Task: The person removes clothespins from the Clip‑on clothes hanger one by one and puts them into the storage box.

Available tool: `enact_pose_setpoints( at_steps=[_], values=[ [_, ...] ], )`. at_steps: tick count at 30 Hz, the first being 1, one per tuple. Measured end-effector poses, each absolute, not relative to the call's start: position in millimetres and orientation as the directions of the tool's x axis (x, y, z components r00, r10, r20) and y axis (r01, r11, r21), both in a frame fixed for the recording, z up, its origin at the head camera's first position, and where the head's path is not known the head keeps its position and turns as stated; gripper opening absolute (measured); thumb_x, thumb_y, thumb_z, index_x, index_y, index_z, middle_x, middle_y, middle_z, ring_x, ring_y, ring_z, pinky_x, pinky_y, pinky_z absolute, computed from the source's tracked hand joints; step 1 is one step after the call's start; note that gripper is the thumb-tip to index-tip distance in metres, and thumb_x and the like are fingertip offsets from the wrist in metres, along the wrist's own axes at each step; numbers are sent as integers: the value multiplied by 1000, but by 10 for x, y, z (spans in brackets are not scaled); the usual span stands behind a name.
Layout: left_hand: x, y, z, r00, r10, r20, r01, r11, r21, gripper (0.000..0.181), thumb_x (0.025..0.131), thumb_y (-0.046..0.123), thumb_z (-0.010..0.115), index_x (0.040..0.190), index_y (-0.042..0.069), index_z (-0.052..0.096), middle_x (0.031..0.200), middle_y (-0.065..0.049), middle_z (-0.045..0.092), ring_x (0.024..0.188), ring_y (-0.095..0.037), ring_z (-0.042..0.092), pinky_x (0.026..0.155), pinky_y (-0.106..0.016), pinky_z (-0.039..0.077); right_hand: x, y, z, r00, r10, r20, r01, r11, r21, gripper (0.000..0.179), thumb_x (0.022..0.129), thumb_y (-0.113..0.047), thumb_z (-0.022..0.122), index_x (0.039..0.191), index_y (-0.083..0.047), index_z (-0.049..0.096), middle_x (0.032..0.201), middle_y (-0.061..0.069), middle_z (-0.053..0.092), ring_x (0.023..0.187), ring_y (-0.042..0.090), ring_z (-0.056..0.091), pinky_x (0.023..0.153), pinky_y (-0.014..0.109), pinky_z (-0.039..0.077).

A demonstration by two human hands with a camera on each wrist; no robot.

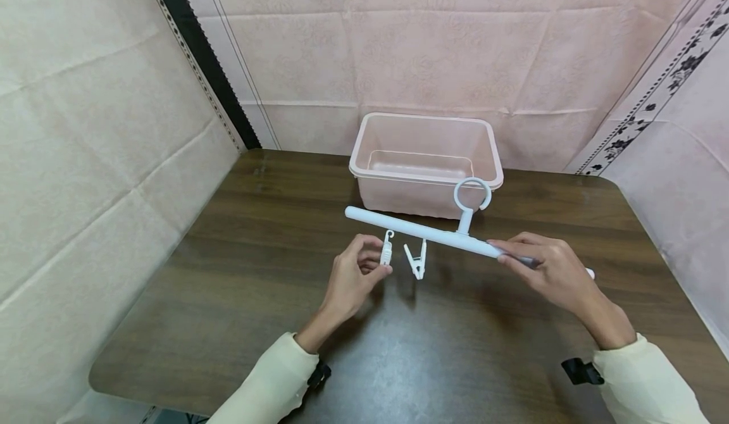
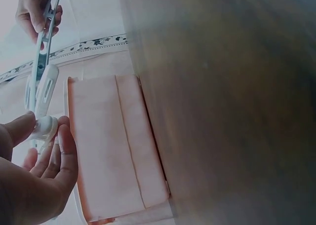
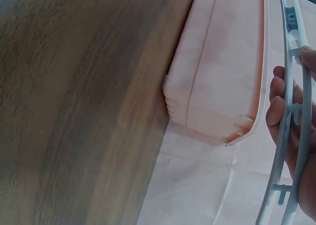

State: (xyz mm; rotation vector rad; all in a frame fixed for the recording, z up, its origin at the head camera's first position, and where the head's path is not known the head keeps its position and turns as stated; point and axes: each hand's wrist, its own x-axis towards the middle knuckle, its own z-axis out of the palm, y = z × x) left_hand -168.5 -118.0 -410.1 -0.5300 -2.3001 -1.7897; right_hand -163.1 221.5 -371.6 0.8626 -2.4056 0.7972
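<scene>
My right hand [image 1: 551, 271] grips a light blue hanger bar [image 1: 410, 226] near its right end, holding it above the table. A ring-shaped hook [image 1: 464, 220] rises from the middle of the bar. Under the bar hangs a white clip [image 1: 418, 264] with its legs spread. Between thumb and fingers, my left hand [image 1: 348, 278] pinches a second white clip [image 1: 386, 252]; its small hook points up, close to the underside of the bar. Whether that hook touches the bar, I cannot tell. In the right wrist view, crosspieces show along the hanger's hollow underside [image 3: 296, 107].
A pale pink plastic bin [image 1: 410, 197] stands at the back of the brown wooden table [image 1: 239, 297], behind the hanger. Light patterned cloth [image 1: 444, 50] hangs behind the table and along its sides. Both wrists wear dark straps [image 1: 582, 371].
</scene>
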Motion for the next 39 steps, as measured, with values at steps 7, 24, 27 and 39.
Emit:
enact_pose_setpoints(
  at_steps=[7,24,27,39],
  values=[
    [-1680,-1190,-4091,-929,163,332,363,228,903,46,79,-7,81,119,5,62,93,-8,75,78,-17,70,72,-31,56,-1624,2213,-3713,-702,-402,588,-673,645,-362,42,74,5,84,111,-15,79,91,-9,70,62,4,49,52,15,35],
    [-1735,-1170,-3981,-907,116,405,421,213,882,37,74,-4,86,106,0,69,87,-8,72,74,-16,66,67,-28,55,-1636,2242,-3759,-679,-414,606,-694,631,-346,43,72,4,85,110,-15,79,91,-9,70,61,3,49,53,14,35],
    [-1765,-1161,-3912,-902,117,415,431,206,879,36,74,-4,86,105,-1,69,88,-9,71,77,-17,66,69,-30,55,-1635,2247,-3763,-680,-417,604,-694,631,-346,43,72,4,86,110,-15,79,91,-10,70,62,3,48,53,14,34],
    [-1883,-1179,-3609,-908,112,404,418,166,893,33,77,-4,81,107,-3,68,91,-10,69,81,-18,64,69,-25,53,-1636,2271,-3746,-672,-413,614,-699,629,-342,44,71,5,86,110,-14,79,90,-9,70,61,3,49,52,15,35]
  ],
)
